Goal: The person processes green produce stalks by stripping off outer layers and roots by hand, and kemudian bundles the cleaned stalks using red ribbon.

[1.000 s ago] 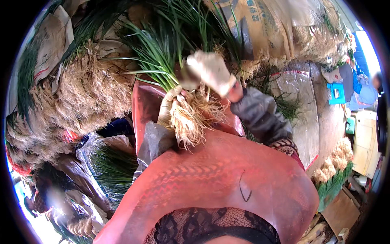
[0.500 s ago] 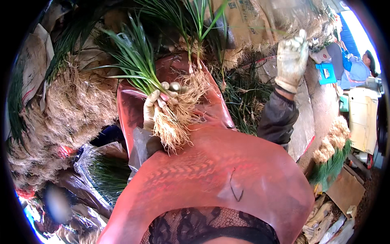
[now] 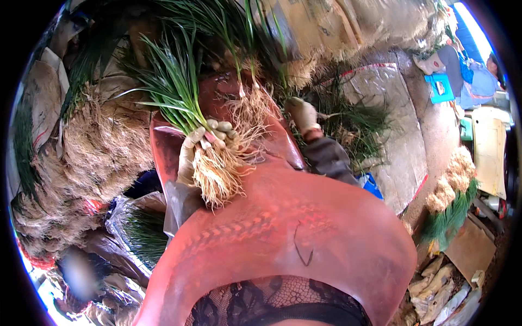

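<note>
My left hand (image 3: 187, 155), in a pale, soiled glove, is closed around a bunch of scallion-like plants (image 3: 209, 171) above my lap. Their long green leaves fan up and away, and the pale, stringy roots hang down over the apron (image 3: 326, 217). Beyond it, several more plants (image 3: 253, 103) lie across the apron's far part, roots toward me. My right hand (image 3: 303, 114), gloved too, is low at the apron's right edge beside loose stalks. Its fingers point away and I cannot see whether they hold anything.
Thick heaps of rooted plants (image 3: 103, 144) stand at the left. Loose greens (image 3: 359, 127) lie on a flattened sheet (image 3: 399, 163) at the right. A tied bundle (image 3: 454, 204) sits farther right, near a blue container (image 3: 439, 88) and another person (image 3: 478, 87).
My right hand has swung in from the far right, down and left, to the apron's edge. The left hand keeps its bunch and has shifted slightly left and down.
</note>
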Motion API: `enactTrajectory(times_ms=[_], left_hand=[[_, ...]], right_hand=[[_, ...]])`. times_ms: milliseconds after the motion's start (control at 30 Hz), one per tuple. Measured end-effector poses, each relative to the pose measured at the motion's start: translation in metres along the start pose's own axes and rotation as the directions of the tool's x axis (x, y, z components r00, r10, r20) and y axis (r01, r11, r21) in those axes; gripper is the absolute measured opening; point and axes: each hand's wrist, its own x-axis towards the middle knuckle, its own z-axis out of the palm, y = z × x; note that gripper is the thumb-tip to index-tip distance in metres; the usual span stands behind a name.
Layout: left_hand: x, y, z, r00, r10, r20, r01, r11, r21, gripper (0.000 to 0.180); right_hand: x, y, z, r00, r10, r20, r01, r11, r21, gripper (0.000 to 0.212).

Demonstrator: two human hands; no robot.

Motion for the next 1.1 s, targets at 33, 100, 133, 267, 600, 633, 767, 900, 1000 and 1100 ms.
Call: enactTrajectory(times_ms=[33,100,133,267,600,633,767,900,1000,1100], left_hand=[[-0.004,0.004,0.008,1.0,-0.004,-0.019,0.005,0.999,0.042,0.03],[-0.005,-0.006,0.018,0.986,0.022,-0.168,-0.015,0.999,0.042,0.032],[-0.001,-0.011,0.028,0.983,-0.028,-0.181,0.038,0.998,0.048,0.035],[0.009,-0.023,0.023,0.972,-0.183,-0.147,0.185,0.983,-0.001,0.034],[0.006,-0.016,0.003,0.993,-0.112,0.025,0.114,0.99,-0.085,0.03],[0.006,-0.02,0.015,0.994,-0.112,-0.007,0.111,0.99,-0.09,0.03],[0.013,-0.022,0.013,0.991,-0.017,0.133,0.04,0.985,-0.169,0.027],[-0.003,-0.015,0.02,0.917,0.132,0.377,-0.076,0.984,-0.161,0.023],[-0.003,-0.013,-0.003,0.929,0.18,0.324,-0.083,0.953,-0.29,0.052],[0.004,-0.014,-0.011,0.959,0.084,0.272,-0.043,0.987,-0.155,0.062]], right_hand=[[-0.006,-0.015,-0.026,0.994,0.014,-0.108,0.014,0.968,0.251,0.023],[-0.016,-0.06,-0.084,0.988,-0.14,-0.067,0.148,0.98,0.131,0.021],[-0.03,-0.084,-0.104,0.991,-0.131,0.015,0.119,0.937,0.329,0.023],[-0.042,-0.146,-0.124,0.766,-0.426,0.481,-0.198,0.556,0.807,0.034],[-0.03,-0.176,-0.09,0.828,-0.553,0.09,0.325,0.605,0.727,0.025],[-0.032,-0.177,-0.088,0.735,-0.661,-0.151,0.657,0.639,0.401,0.024],[-0.034,-0.181,-0.085,0.733,-0.516,-0.443,0.622,0.772,0.131,0.025],[0.022,-0.08,-0.079,0.988,-0.152,0.005,0.143,0.916,-0.375,0.034],[-0.006,-0.084,-0.095,0.963,0.019,0.27,0.092,0.915,-0.392,0.049],[0.003,-0.132,-0.095,0.998,-0.059,-0.026,0.055,0.992,-0.112,0.052]])
